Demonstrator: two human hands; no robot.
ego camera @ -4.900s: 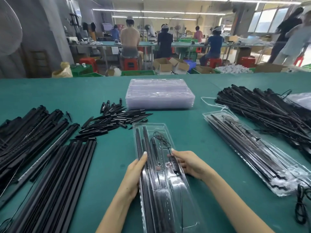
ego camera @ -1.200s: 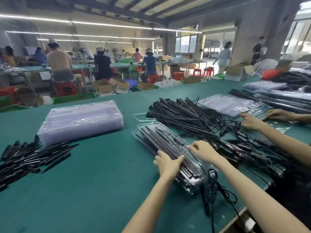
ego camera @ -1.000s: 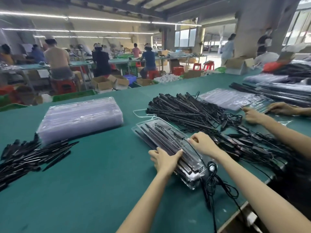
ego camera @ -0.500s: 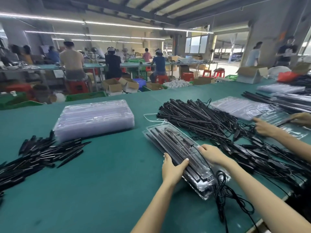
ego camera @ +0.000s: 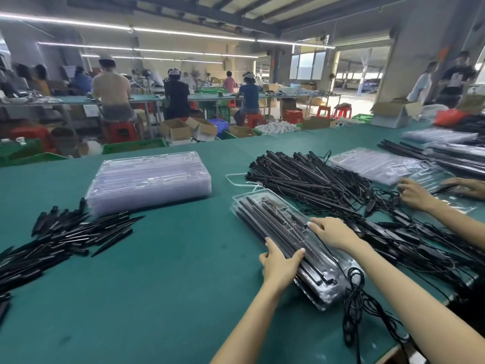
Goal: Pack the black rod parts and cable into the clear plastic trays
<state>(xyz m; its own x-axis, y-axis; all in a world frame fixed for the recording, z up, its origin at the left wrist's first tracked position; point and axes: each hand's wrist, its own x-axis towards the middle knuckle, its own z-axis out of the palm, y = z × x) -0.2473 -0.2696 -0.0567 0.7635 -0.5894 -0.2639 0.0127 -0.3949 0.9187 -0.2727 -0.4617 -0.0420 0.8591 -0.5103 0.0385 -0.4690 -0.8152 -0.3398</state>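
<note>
A stack of filled clear plastic trays (ego camera: 262,210) holding black rods lies at an angle right of centre on the green table. My left hand (ego camera: 279,262) grips the stack's left side near its near end, thumb on top. Fingers of my right hand (ego camera: 331,232) rest flat on the top tray's lid. A loose black cable (ego camera: 354,308) coils at the stack's near end. A pile of black rods with cables (ego camera: 315,179) lies just beyond and to the right.
A stack of empty clear trays (ego camera: 149,179) sits at centre left, with short black spike parts (ego camera: 73,233) heaped further left. Another person's hands (ego camera: 414,194) work on trays at the right. The table edge (ego camera: 388,354) runs close at lower right.
The tray I held in front of me 4.9 s ago now lies on the stack at the right. Over the last second both hands stay on the stack; the view shifted slightly.
</note>
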